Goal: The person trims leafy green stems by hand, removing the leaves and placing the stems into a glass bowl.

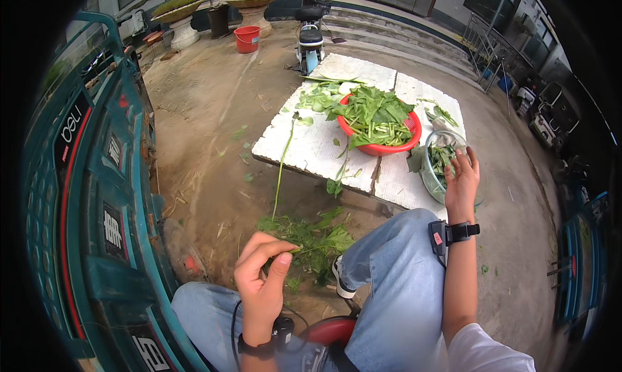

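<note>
Before the red basket (383,149), 1 leafy stem (333,241), its held end partly hidden, is pinched in the left grip (260,278) and pointed rightward; the right grip (461,180) is spread.

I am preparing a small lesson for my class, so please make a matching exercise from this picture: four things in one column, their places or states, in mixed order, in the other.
1. Left hand
2. Right hand
3. Red basket
4. Red bucket

A. heaped with green leaves
B. on the ground near a planter
C. pinching a green piece
D. open, beside the glass bowl

Pairs: 1-C, 2-D, 3-A, 4-B
</note>
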Demonstrator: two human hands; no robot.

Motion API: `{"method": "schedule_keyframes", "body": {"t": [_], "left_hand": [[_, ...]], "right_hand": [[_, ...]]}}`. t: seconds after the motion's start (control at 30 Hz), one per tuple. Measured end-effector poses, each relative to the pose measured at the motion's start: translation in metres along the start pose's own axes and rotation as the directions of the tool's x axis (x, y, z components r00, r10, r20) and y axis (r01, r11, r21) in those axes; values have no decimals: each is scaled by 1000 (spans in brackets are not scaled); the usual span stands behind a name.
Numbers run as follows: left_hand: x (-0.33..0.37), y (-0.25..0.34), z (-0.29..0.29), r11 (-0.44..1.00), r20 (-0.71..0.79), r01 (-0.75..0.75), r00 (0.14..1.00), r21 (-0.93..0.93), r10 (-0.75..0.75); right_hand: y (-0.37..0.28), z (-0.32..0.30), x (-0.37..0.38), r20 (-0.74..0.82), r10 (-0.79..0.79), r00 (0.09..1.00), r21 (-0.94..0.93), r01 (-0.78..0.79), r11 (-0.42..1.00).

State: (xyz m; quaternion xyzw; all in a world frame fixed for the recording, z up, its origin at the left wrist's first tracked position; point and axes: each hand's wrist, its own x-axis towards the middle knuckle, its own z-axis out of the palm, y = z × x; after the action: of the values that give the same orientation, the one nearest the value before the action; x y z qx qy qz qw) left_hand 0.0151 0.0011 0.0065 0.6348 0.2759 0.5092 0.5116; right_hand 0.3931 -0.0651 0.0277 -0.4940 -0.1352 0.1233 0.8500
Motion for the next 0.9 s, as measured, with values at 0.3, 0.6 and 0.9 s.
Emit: {"method": "schedule_keyframes", "body": {"t": [0.3,0.6,0.9], "left_hand": [[-1,-13,21,999,65,34,997,-11,-33],[-5,-10,33,1000,131,12,991,0,-12],[-7,-11,28,999,165,47,985,23,-51]], "right_hand": [[12,48,-150,749,293,594,-167,-259,951],[14,45,-172,821,309,479,-265,-160,951],[22,45,-177,839,363,405,-323,-166,932]]}}
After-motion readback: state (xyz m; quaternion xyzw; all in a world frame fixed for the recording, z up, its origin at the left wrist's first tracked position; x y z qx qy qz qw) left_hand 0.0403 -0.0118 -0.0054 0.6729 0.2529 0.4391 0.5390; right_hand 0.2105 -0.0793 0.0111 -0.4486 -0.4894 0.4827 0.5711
